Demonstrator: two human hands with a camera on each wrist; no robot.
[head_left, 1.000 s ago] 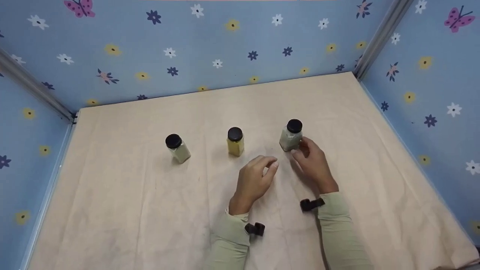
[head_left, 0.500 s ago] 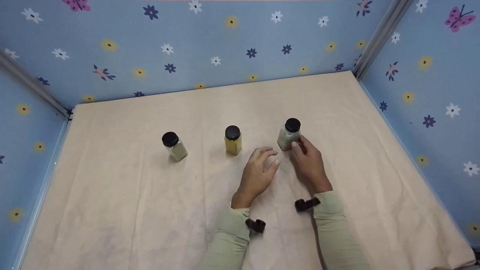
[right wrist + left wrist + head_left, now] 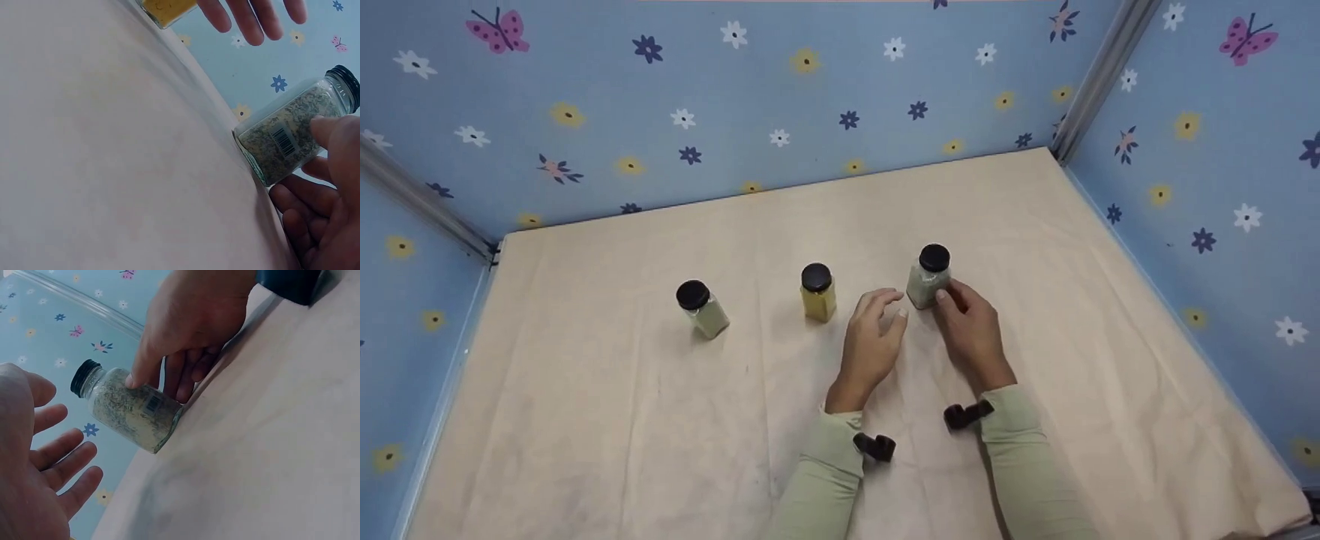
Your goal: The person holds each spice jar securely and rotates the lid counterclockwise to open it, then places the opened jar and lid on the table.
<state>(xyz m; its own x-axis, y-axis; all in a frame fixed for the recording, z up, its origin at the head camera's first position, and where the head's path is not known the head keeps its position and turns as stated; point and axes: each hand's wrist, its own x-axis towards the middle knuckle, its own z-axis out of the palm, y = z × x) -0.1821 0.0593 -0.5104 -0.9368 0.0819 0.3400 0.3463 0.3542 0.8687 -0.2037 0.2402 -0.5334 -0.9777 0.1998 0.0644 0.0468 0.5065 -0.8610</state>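
Note:
A clear glass spice jar [image 3: 928,287] with a black lid and a barcode label stands on the cloth, filled with greenish dried herbs. My right hand [image 3: 976,330] pinches its right side, the thumb on the near face, as the right wrist view also shows. Just left of that jar, my left hand [image 3: 870,345] hovers with fingers spread and slightly bent, touching nothing. In the left wrist view, a gap separates its fingers [image 3: 73,461] from the herb jar [image 3: 132,408].
A jar of yellow powder [image 3: 818,298] stands left of my left hand. Farther left is a jar with pale green contents [image 3: 706,315]. Beige cloth [image 3: 585,420] covers the table, with blue flowered panels [image 3: 735,90] at the back and sides.
My left hand has moved forward toward the herb jar and its fingers have spread apart. My right thumb has come onto the jar's near face. The head view has shifted slightly.

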